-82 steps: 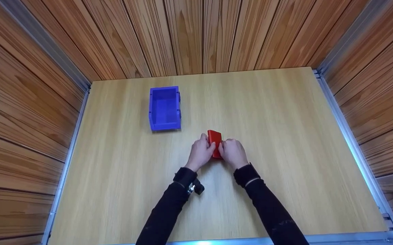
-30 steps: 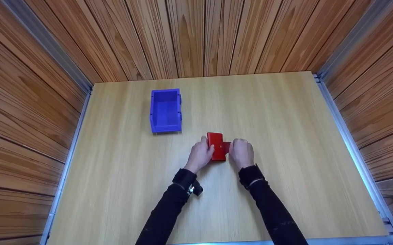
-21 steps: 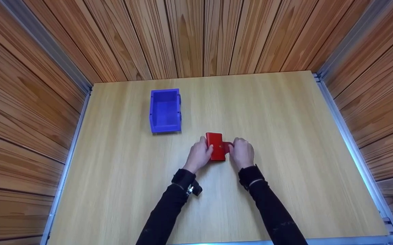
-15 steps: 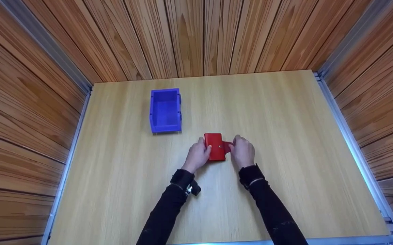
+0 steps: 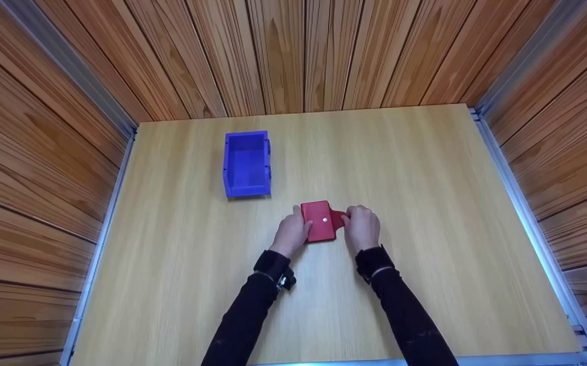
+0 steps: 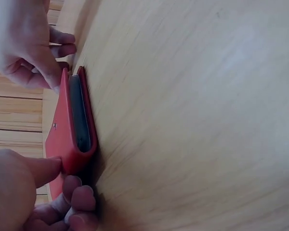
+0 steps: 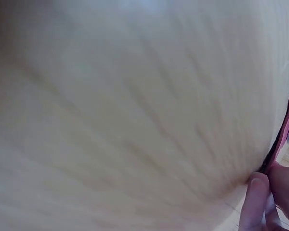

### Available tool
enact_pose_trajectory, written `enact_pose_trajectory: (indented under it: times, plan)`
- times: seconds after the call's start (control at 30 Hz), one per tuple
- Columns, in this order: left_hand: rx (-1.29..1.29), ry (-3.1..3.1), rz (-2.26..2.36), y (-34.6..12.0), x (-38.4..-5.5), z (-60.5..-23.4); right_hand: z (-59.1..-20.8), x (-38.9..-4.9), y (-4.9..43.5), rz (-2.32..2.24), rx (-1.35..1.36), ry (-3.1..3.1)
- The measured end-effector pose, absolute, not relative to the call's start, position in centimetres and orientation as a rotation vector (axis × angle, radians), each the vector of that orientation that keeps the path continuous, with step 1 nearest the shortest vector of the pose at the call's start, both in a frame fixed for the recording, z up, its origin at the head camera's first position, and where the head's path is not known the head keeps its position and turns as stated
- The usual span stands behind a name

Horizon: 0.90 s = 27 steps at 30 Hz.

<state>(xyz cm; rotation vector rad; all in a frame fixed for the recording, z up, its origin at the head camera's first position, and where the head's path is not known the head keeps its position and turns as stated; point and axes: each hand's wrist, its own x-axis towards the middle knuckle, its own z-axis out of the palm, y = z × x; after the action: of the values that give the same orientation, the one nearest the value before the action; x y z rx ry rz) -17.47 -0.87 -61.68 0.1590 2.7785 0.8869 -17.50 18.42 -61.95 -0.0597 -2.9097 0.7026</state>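
A red card wallet [image 5: 319, 226] with a small metal snap sits low over the table between the two hands. My left hand [image 5: 291, 233] pinches its folded spine, thumb on top and fingers beneath. Dark sleeves show inside the wallet [image 6: 67, 137] in the left wrist view, seen from its end. From the opposite side sticks out a closure tab [image 5: 338, 219], lifted away from the snap. My right hand [image 5: 362, 229] pinches that tab between thumb and index finger. In the right wrist view, the right hand's fingertips [image 7: 256, 185] hold the edge of the red tab.
A blue plastic bin [image 5: 247, 165] stands at the back left of the wooden table [image 5: 426, 229], its inside bare. Wood-panelled walls [image 5: 283, 56] rise behind and on both sides. A metal rail [image 5: 522, 223] runs along the right edge.
The tab has come out to the right with my right hand. The wallet has tilted from steep to flatter, its snap side turning upward, while my left hand shifted slightly left.
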Motion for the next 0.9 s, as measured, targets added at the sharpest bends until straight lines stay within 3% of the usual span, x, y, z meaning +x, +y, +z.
enact_pose_trajectory:
  times: [0.57,0.9]
  plan:
    - [0.177,2.802,0.893,-1.0,-17.4,-62.0,-61.7,-17.3,18.4,0.683,-0.068,-2.938]
    - [0.434,3.137,0.51,1.1,-16.7,-61.4,-61.6,-17.4,18.4,0.71,-0.078,-2.953]
